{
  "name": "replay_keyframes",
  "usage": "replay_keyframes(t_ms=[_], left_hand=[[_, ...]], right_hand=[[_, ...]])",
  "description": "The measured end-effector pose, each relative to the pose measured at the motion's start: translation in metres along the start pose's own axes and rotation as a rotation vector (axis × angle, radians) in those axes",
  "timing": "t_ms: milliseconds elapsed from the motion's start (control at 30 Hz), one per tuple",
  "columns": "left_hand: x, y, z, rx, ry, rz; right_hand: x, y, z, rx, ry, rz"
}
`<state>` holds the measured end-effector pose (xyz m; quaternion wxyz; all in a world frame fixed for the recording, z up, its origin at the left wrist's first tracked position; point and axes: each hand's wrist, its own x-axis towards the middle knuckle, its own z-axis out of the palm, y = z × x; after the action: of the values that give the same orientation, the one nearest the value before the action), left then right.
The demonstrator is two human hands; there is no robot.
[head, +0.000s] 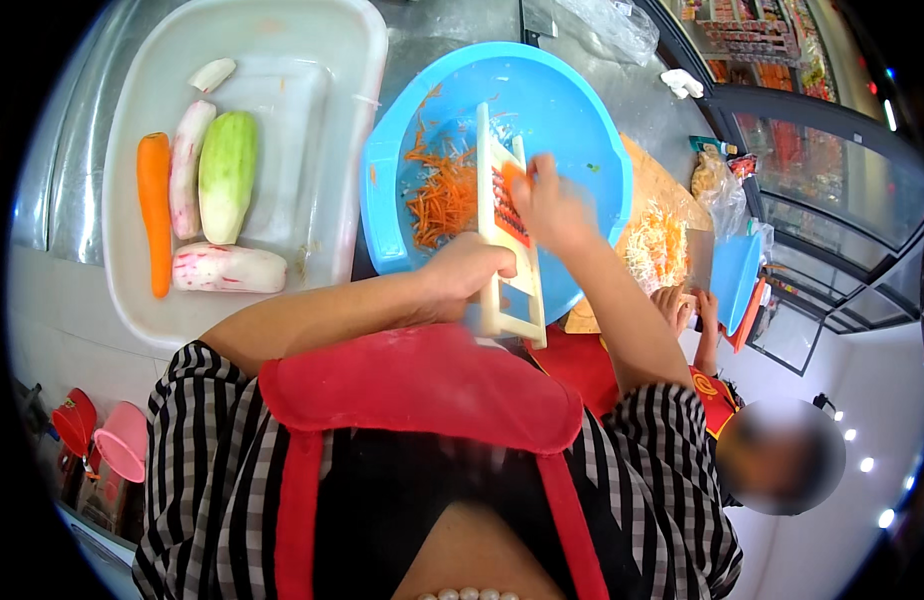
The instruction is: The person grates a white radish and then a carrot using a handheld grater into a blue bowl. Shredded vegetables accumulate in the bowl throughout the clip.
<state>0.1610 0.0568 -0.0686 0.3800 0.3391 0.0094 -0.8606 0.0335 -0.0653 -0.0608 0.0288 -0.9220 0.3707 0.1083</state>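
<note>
My left hand (pixel 473 266) grips the side rail of a cream plastic grater (pixel 490 300), which leans over a blue plastic basin (pixel 567 97). Against the red toothed panel of the grater, my right hand (pixel 556 202), slightly blurred, holds an orange carrot piece (pixel 513 177). Shredded carrot (pixel 445 196) lies heaped in the basin left of the grater, with some pale shreds near it. In a white plastic tub (pixel 121 225) on the left lie a whole peeled carrot (pixel 155 217), a peeled green radish (pixel 228 176) and several pale, pink-streaked radish pieces (pixel 229 268).
On the right, a co-worker's hands (pixel 670 306) are beside a wooden board (pixel 642 169) bearing shredded vegetables (pixel 657 244) and a broad blade (pixel 700 259). Another blue basin (pixel 736 277) stands beyond. Clear plastic bags (pixel 619 26) lie on the metal counter (pixel 432 26).
</note>
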Motion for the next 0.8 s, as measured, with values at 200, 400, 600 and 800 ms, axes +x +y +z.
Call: replay_keyframes(t_ms=[200, 400, 600, 800], left_hand=[[-0.006, 0.005, -0.001, -0.068, 0.037, 0.02], [-0.003, -0.002, 0.003, 0.033, 0.034, 0.024], [-0.005, 0.001, -0.007, -0.024, 0.022, 0.046], [-0.009, 0.005, 0.004, 0.03, 0.013, 0.022]], right_hand=[[-0.014, -0.017, -0.049, 0.159, -0.036, -0.03], [0.025, -0.01, -0.002, -0.007, -0.079, 0.175], [-0.019, -0.018, -0.046, 0.112, -0.004, -0.123], [0.014, -0.007, 0.003, -0.159, -0.15, -0.01]])
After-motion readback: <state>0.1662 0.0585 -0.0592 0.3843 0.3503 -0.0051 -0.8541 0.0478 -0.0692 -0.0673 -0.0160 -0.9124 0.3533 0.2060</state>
